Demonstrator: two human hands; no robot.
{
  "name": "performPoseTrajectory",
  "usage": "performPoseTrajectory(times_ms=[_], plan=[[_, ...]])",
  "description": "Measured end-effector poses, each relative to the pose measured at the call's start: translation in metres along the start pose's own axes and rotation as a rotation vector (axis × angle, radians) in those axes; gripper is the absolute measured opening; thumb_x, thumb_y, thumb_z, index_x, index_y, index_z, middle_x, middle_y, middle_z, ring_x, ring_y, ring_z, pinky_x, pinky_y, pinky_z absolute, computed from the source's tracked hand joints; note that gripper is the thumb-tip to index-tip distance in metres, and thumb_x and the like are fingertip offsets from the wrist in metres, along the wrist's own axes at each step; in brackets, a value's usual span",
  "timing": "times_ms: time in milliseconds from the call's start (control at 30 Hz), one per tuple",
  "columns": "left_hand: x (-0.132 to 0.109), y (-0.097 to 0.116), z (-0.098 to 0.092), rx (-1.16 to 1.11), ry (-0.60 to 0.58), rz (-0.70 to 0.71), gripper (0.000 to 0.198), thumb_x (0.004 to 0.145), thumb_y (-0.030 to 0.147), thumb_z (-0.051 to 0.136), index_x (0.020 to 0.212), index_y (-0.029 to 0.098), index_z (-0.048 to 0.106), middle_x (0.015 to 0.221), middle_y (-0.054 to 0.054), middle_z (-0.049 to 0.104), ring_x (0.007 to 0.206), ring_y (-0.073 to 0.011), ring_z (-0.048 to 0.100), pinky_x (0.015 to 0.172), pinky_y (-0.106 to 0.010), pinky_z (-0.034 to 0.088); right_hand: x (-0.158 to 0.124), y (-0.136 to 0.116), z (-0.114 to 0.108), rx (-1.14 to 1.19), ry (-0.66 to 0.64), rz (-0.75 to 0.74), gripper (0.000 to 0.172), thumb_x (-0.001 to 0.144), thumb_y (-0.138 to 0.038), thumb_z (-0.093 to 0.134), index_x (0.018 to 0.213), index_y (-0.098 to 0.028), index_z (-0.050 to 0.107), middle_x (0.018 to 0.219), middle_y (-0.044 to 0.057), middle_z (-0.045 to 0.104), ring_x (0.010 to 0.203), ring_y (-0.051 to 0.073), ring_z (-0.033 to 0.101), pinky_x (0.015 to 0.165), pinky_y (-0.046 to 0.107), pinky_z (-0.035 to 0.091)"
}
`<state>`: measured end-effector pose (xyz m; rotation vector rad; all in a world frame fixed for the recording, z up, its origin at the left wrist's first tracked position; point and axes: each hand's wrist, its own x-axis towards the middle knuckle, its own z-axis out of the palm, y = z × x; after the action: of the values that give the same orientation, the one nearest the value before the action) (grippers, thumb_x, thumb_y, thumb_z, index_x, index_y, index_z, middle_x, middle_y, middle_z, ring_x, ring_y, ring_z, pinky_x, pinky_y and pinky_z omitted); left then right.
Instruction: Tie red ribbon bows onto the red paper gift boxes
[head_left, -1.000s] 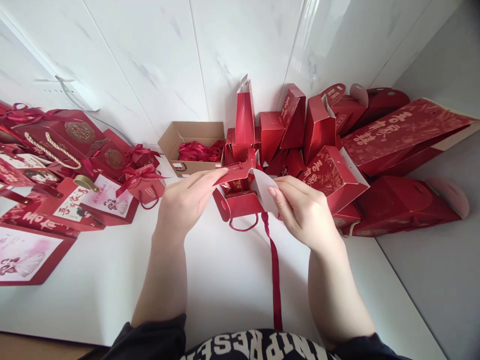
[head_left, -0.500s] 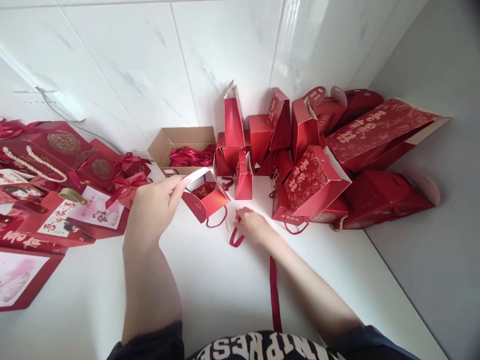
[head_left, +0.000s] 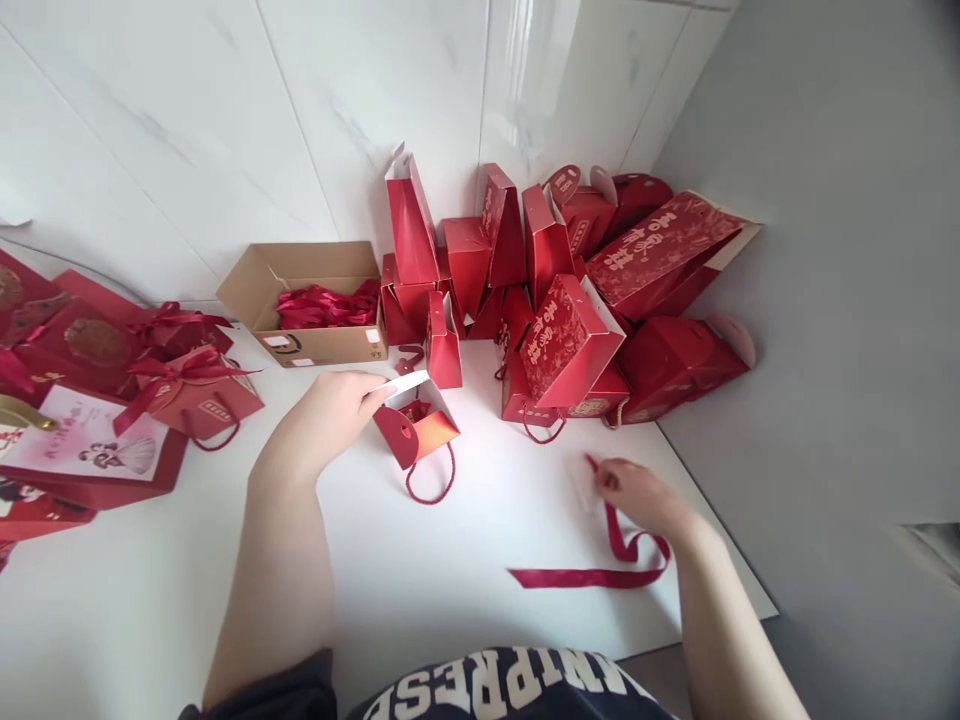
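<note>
Pinched in my left hand (head_left: 335,412) is the white upper edge of a small open red box (head_left: 416,435), which tilts over the table. A red cord handle (head_left: 433,500) hangs from its near side. Over at the right, my right hand (head_left: 634,492) has its fingers closed on a dark red ribbon (head_left: 592,578); one short end sticks out past the fingertips, and the rest loops down and trails leftward across the white tabletop (head_left: 435,600).
A cardboard box (head_left: 322,345) of red ribbons stands against the tiled wall. Red boxes and bags (head_left: 574,340) crowd the back right. Decorated red gift boxes (head_left: 97,345) fill the left side. A grey wall borders the right edge.
My right hand has moved right, away from the red box, pulling the ribbon with it. My left hand still holds the box edge. The view has turned to the right.
</note>
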<state>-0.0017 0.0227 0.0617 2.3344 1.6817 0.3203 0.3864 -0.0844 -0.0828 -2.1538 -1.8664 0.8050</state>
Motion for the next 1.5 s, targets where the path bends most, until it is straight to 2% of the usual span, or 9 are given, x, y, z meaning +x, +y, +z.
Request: performPoseTrajectory(times_ms=[200, 433, 600, 733, 867, 1000, 1067, 1200, 1500], plan=[[-0.009, 0.024, -0.003, -0.076, 0.085, 0.112, 0.037, 0.095, 0.041, 0.039, 0.085, 0.026, 0.07, 0.076, -0.002, 0.066, 0.067, -0.018, 0.058, 0.06, -0.027, 0.04, 0.027, 0.052, -0.028, -0.072, 0.401, 0.169, 0.023, 0.084, -0.015, 0.045, 0.091, -0.013, 0.066, 0.104, 0.022, 0.067, 0.093, 0.031, 0.064, 0.083, 0.04, 0.044], [-0.016, 0.027, -0.006, -0.122, 0.015, 0.136, 0.037, 0.094, 0.043, 0.04, 0.085, 0.026, 0.072, 0.084, -0.003, 0.07, 0.081, -0.0218, 0.064, 0.069, -0.029, 0.047, 0.006, 0.017, -0.048, 0.144, 0.562, 0.119, 0.016, 0.083, -0.029, 0.057, 0.092, -0.02, 0.067, 0.091, 0.01, 0.072, 0.08, 0.025, 0.067, 0.076, 0.037, 0.05], [-0.008, 0.015, -0.001, -0.137, -0.083, 0.096, 0.037, 0.093, 0.041, 0.043, 0.076, 0.025, 0.071, 0.078, -0.002, 0.07, 0.073, -0.0203, 0.064, 0.064, -0.028, 0.046, -0.027, -0.042, -0.078, 0.713, 0.466, -0.186, 0.021, 0.081, -0.036, 0.07, 0.097, -0.025, 0.065, 0.089, 0.006, 0.069, 0.076, 0.021, 0.066, 0.063, 0.031, 0.053], [0.003, 0.009, 0.015, -0.173, -0.054, -0.008, 0.039, 0.093, 0.048, 0.041, 0.093, 0.025, 0.072, 0.093, -0.003, 0.072, 0.082, -0.0223, 0.067, 0.066, -0.029, 0.046, -0.039, -0.095, -0.099, 0.82, 0.416, -0.447, 0.006, 0.085, -0.028, 0.068, 0.09, -0.026, 0.067, 0.08, 0.004, 0.062, 0.07, 0.018, 0.062, 0.058, 0.029, 0.051], [0.008, 0.018, 0.035, -0.119, -0.026, -0.111, 0.058, 0.083, 0.06, 0.053, 0.127, 0.022, 0.057, 0.119, -0.01, 0.067, 0.098, -0.0291, 0.066, 0.074, -0.033, 0.048, -0.026, -0.155, -0.097, 0.665, 0.29, -0.632, 0.011, 0.091, -0.028, 0.06, 0.099, -0.024, 0.066, 0.087, 0.002, 0.062, 0.073, 0.015, 0.062, 0.063, 0.029, 0.051], [0.008, 0.025, 0.046, -0.091, -0.082, -0.117, 0.062, 0.083, 0.037, 0.055, 0.14, 0.018, 0.041, 0.132, -0.015, 0.059, 0.105, -0.0305, 0.064, 0.078, -0.035, 0.049, 0.007, -0.206, -0.061, 0.32, 0.324, -0.651, 0.022, 0.092, -0.032, 0.057, 0.111, -0.021, 0.062, 0.111, 0.007, 0.061, 0.098, 0.021, 0.063, 0.076, 0.031, 0.05], [0.006, 0.021, 0.045, -0.146, -0.097, -0.09, 0.066, 0.082, 0.028, 0.053, 0.145, 0.017, 0.035, 0.136, -0.016, 0.055, 0.112, -0.0285, 0.061, 0.082, -0.033, 0.05, 0.025, -0.222, -0.039, 0.156, 0.305, -0.559, 0.041, 0.088, -0.038, 0.062, 0.123, -0.019, 0.055, 0.125, 0.011, 0.055, 0.095, 0.024, 0.064, 0.069, 0.032, 0.05], [0.001, 0.003, 0.031, -0.177, -0.215, -0.087, 0.066, 0.081, 0.026, 0.052, 0.145, 0.021, 0.038, 0.141, -0.011, 0.052, 0.111, -0.0264, 0.061, 0.08, -0.031, 0.05, 0.047, -0.226, -0.014, -0.049, 0.148, -0.466, 0.042, 0.088, -0.03, 0.058, 0.128, -0.017, 0.052, 0.127, 0.012, 0.054, 0.087, 0.024, 0.066, 0.062, 0.032, 0.047], [-0.001, -0.014, 0.015, -0.175, -0.268, -0.092, 0.038, 0.089, 0.033, 0.044, 0.117, 0.034, 0.069, 0.124, 0.0, 0.063, 0.103, -0.0222, 0.062, 0.081, -0.028, 0.048, 0.057, -0.194, -0.029, 0.153, 0.035, -0.626, 0.02, 0.092, -0.022, 0.054, 0.107, -0.021, 0.068, 0.105, 0.006, 0.065, 0.09, 0.02, 0.063, 0.08, 0.033, 0.048]])
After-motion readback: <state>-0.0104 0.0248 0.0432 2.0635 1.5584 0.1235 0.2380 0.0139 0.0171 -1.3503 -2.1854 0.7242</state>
